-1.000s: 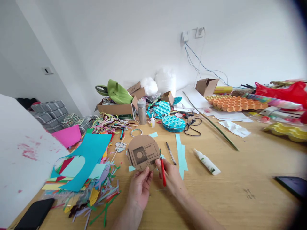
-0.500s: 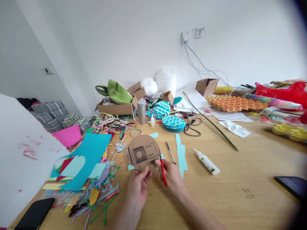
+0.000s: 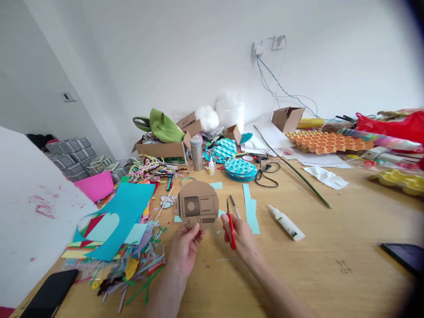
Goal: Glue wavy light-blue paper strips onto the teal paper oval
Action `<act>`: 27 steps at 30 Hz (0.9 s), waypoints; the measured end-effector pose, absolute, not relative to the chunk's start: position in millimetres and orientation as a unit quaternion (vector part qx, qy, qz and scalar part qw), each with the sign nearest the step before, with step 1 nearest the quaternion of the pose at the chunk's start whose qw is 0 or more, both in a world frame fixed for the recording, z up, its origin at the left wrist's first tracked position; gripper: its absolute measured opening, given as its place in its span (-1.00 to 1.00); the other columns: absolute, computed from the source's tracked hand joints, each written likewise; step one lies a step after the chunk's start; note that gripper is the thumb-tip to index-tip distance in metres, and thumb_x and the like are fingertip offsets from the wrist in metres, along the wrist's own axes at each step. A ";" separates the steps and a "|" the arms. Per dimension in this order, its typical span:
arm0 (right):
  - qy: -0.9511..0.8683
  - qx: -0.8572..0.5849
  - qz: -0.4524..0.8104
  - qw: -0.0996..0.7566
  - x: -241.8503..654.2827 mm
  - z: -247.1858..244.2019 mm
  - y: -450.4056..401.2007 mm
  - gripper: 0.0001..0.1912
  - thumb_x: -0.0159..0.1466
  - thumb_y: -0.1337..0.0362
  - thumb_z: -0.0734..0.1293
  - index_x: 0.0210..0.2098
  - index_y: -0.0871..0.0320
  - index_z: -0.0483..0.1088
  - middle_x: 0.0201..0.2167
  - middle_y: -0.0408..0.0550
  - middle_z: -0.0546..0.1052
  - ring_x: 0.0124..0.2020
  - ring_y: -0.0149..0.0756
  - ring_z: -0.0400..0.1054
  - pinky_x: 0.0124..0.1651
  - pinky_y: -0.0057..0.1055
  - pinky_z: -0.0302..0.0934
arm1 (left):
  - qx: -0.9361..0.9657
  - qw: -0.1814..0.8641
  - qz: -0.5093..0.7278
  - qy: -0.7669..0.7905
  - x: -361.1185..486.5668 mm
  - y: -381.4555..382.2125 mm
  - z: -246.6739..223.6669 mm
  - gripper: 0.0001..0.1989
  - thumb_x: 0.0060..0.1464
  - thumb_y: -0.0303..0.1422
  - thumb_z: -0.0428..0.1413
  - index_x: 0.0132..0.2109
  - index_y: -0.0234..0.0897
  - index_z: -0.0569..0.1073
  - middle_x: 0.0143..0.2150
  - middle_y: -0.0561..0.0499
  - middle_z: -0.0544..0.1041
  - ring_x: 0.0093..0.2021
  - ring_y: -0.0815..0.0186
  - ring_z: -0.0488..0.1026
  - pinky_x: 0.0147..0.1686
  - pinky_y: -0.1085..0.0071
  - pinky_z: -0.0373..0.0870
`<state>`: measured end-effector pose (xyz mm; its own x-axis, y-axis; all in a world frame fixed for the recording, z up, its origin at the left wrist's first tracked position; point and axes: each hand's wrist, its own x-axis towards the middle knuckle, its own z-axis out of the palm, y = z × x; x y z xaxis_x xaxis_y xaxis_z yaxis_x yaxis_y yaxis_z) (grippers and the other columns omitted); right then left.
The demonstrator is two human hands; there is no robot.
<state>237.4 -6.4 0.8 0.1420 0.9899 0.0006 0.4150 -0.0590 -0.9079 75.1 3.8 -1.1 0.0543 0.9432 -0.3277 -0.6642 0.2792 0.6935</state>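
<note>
A round brown cardboard disc (image 3: 207,194) with dark printed markings is pinched at its lower edge by my left hand (image 3: 187,245), thumb on the near face. My right hand (image 3: 241,234) is closed around red-handled scissors (image 3: 232,232), their blades pointing up and away, just right of the disc and apart from it. Behind the disc, pale blue paper scraps (image 3: 216,185) lie on the table. A pen (image 3: 235,206) rests just beyond the scissors, and a pale blue paper strip (image 3: 251,210) lies to its right.
On the right lies a white glue bottle (image 3: 285,223). Left are blue paper (image 3: 130,198) with a cut-out, colourful scraps and a black phone (image 3: 49,293). Farther back stand a stack of woven blue discs (image 3: 240,170), a grey bottle (image 3: 196,154), a green stick (image 3: 298,172) and orange egg trays (image 3: 327,143).
My right hand and the scissors have moved right, away from the disc's edge, which the blades touched or overlapped before. My left hand has shifted the disc slightly up.
</note>
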 end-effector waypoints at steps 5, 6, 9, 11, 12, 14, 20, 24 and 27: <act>-0.588 -0.645 0.319 0.370 243.6 9.1 -6.0 -0.49 0.29 -0.20 0.07 -0.52 0.07 0.15 -0.63 -0.15 0.38 -0.57 -0.33 0.25 -0.47 -0.42 0.04 | 0.242 0.695 0.561 0.379 66.0 9.7 -1.4 -0.68 -0.36 -0.40 0.47 -0.44 -0.40 0.51 -0.48 0.01 0.56 -0.49 0.42 0.49 -0.46 0.57 0.42; -0.590 -0.646 0.317 0.368 243.6 9.8 -6.2 -0.49 0.29 -0.19 0.07 -0.52 0.07 0.16 -0.63 -0.15 0.37 -0.56 -0.33 0.25 -0.47 -0.43 0.03 | 0.243 0.691 0.562 0.384 65.7 9.9 -2.0 -0.67 -0.38 -0.40 0.47 -0.44 -0.39 0.51 -0.48 0.02 0.56 -0.48 0.43 0.49 -0.45 0.57 0.42; -0.594 -0.642 0.318 0.366 243.1 10.1 -6.5 -0.49 0.29 -0.20 0.07 -0.52 0.07 0.14 -0.63 -0.17 0.35 -0.56 -0.35 0.23 -0.48 -0.44 0.02 | 0.247 0.682 0.563 0.397 66.3 10.2 -3.6 -0.64 -0.41 -0.39 0.48 -0.45 -0.39 0.50 -0.49 0.04 0.55 -0.48 0.43 0.48 -0.43 0.56 0.41; -0.595 -0.637 0.323 0.368 243.4 9.8 -6.2 -0.49 0.29 -0.20 0.08 -0.53 0.08 0.13 -0.64 -0.17 0.35 -0.56 -0.35 0.23 -0.49 -0.44 0.02 | 0.250 0.676 0.564 0.402 66.9 10.3 -4.1 -0.63 -0.42 -0.37 0.48 -0.46 -0.38 0.49 -0.50 0.06 0.54 -0.48 0.42 0.48 -0.42 0.55 0.40; -0.593 -0.634 0.329 0.372 243.9 9.9 -6.0 -0.49 0.28 -0.20 0.08 -0.53 0.08 0.14 -0.64 -0.17 0.35 -0.56 -0.35 0.23 -0.50 -0.45 0.02 | 0.252 0.674 0.565 0.404 67.1 10.4 -4.1 -0.63 -0.43 -0.37 0.48 -0.47 -0.37 0.48 -0.50 0.06 0.53 -0.49 0.43 0.47 -0.43 0.55 0.39; -0.586 -0.625 0.342 0.386 245.1 11.0 -5.7 -0.48 0.28 -0.21 0.08 -0.51 0.09 0.17 -0.64 -0.16 0.36 -0.56 -0.34 0.24 -0.52 -0.45 0.02 | 0.262 0.669 0.564 0.406 67.3 10.4 -4.2 -0.62 -0.43 -0.36 0.48 -0.48 -0.36 0.46 -0.51 0.08 0.52 -0.49 0.42 0.47 -0.43 0.54 0.38; -0.552 -0.603 0.403 0.411 247.7 20.1 -7.1 -0.45 0.24 -0.26 0.07 -0.52 0.09 0.16 -0.69 -0.20 0.31 -0.62 -0.39 0.19 -0.54 -0.46 0.03 | 0.299 0.661 0.547 0.417 67.5 9.7 -5.4 -0.61 -0.43 -0.33 0.48 -0.50 -0.36 0.44 -0.53 0.07 0.51 -0.50 0.39 0.47 -0.43 0.49 0.37; -0.539 -0.593 0.428 0.419 248.7 20.9 -7.3 -0.44 0.22 -0.28 0.10 -0.52 0.09 0.15 -0.71 -0.23 0.28 -0.64 -0.41 0.17 -0.56 -0.48 0.02 | 0.311 0.660 0.542 0.418 68.1 8.9 -5.3 -0.61 -0.43 -0.31 0.47 -0.50 -0.36 0.44 -0.54 0.06 0.50 -0.51 0.39 0.45 -0.43 0.49 0.36; -0.536 -0.588 0.430 0.427 249.5 16.7 -5.6 -0.44 0.22 -0.28 0.11 -0.53 0.09 0.15 -0.72 -0.24 0.27 -0.65 -0.42 0.16 -0.57 -0.48 0.01 | 0.326 0.655 0.538 0.418 67.5 8.7 -4.6 -0.61 -0.42 -0.29 0.47 -0.50 -0.36 0.46 -0.53 0.06 0.50 -0.51 0.40 0.44 -0.44 0.49 0.35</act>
